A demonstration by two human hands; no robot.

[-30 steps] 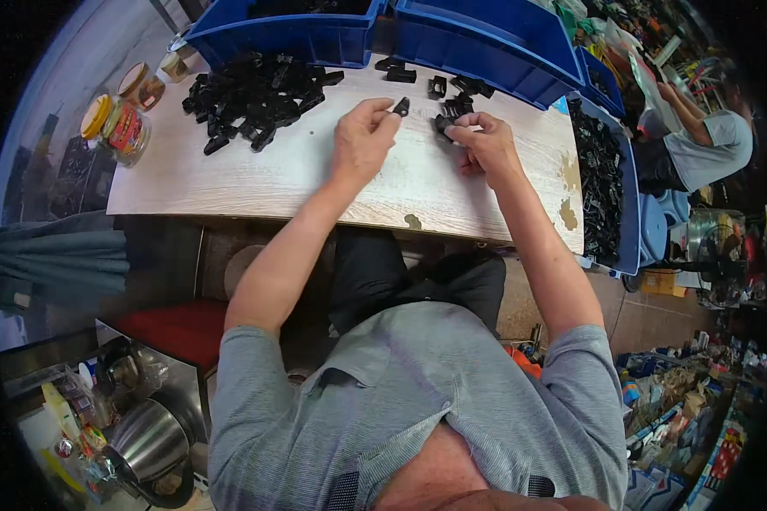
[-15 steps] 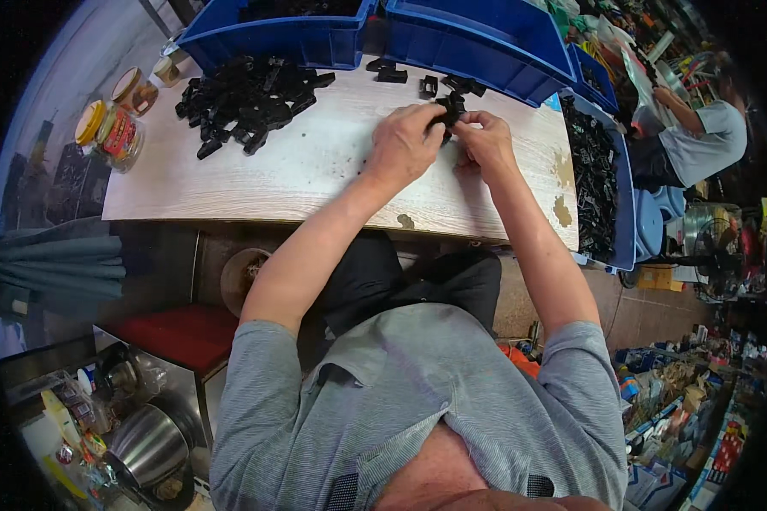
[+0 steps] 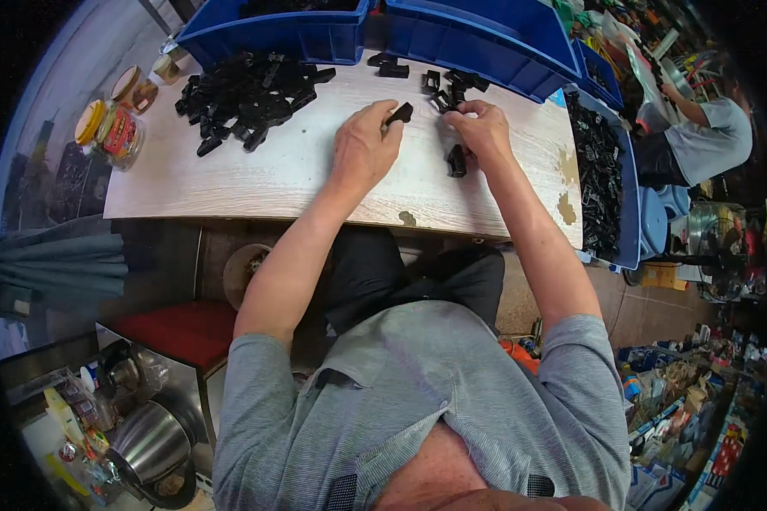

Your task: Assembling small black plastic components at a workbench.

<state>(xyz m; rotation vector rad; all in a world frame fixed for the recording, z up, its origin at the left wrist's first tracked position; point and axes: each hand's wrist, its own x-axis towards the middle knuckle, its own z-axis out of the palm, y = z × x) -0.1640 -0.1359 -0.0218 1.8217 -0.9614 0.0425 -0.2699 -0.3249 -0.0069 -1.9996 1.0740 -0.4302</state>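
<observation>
- Head view: the white table is taken as the landmark for all places.
- Left hand, above the middle of the table: a black part is pinched between thumb and fingers. It is held by its near end, likely so that the far end is left free and in sight.
- Right hand, over the table's right half: fingers are bent, with tips brought to the near side of some loose black parts. Whether one is gripped cannot be told, the tips being partly hidden.
- A single black part is laid on the table just left of the right palm, touched by neither hand so far as can be seen; easy reach is probably served by that spot.
- A heap of black parts is gathered on the table's far left, seemingly so that the middle is kept for handwork.
- Two blue bins, left and right, are set along the table's far edge, presumably within arm's reach.
- A pale blue crate, filled with black pieces, is placed against the table's right end.
</observation>
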